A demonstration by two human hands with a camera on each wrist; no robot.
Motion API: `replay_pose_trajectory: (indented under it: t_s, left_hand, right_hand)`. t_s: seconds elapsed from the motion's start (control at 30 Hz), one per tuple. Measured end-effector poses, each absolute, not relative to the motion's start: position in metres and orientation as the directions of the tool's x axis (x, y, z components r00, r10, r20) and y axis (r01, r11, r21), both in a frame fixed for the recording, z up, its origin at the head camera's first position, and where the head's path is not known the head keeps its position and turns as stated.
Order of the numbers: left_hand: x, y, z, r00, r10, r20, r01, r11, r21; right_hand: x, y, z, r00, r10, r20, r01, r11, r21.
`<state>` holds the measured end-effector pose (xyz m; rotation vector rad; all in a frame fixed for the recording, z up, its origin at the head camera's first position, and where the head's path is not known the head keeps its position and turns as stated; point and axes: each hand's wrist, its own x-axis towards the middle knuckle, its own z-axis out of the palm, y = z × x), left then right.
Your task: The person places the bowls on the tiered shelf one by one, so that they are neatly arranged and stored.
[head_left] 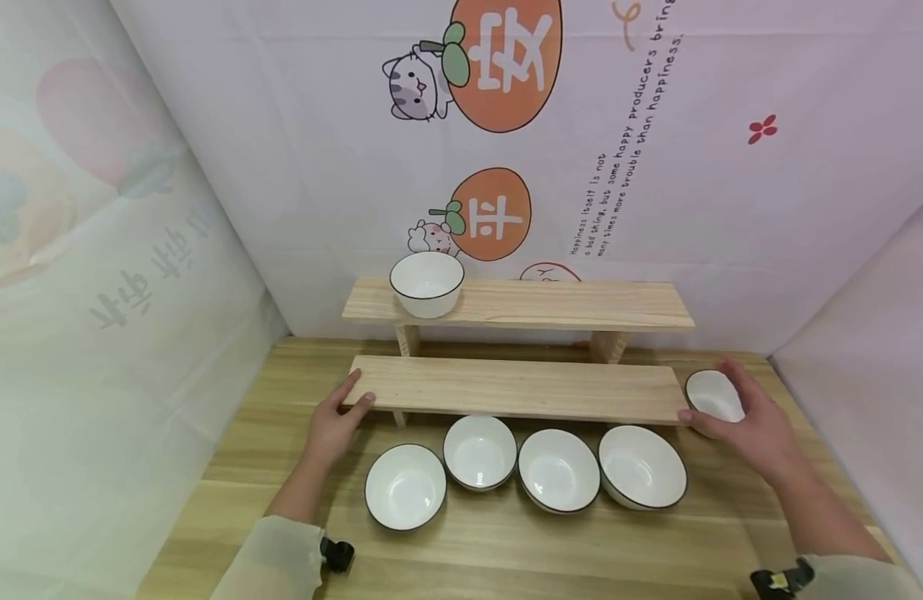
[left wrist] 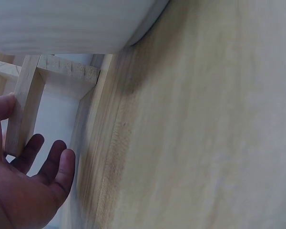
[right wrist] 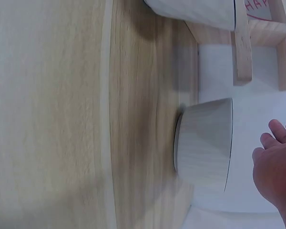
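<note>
A two-step wooden rack stands on the table, its lower board point(head_left: 521, 390) in front of the upper board point(head_left: 566, 305). My left hand point(head_left: 332, 429) grips the left end of the lower board, thumb on one face and fingers on the other. Over at the right, a white bowl point(head_left: 712, 398) with a dark rim rests on the table beside the rack. My right hand point(head_left: 761, 433) is over this bowl, fingers spread, thumb near the board's right end. In the right wrist view that hand point(right wrist: 279, 171) appears apart from the bowl point(right wrist: 205, 140).
Another white bowl point(head_left: 427, 287) sits on the left part of the upper board. Several more bowls point(head_left: 559, 471) stand in a row on the wooden table point(head_left: 506, 554) before the rack. Printed cloth point(head_left: 326, 167) hangs behind and at both sides.
</note>
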<state>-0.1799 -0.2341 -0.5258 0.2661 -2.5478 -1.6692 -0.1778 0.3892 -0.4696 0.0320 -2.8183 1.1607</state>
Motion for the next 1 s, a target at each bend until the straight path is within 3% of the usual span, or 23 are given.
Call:
replay_pose_trajectory:
  t_s: [0.67,1.0]
  left_hand:
    - [-0.179,-0.234,-0.525,-0.982,-0.188,-0.024,-0.096,0.386,0.917]
    - [-0.178,-0.234,-0.525,-0.981,-0.192,-0.029,-0.104,0.394,0.913]
  right_hand:
    - [-0.176,0.416,-0.485,-0.991,0.102,0.088,0.023,0.769,-0.639]
    - [-0.179,0.427,-0.499,-0.989,0.078,0.128,-0.024,0.758,-0.651]
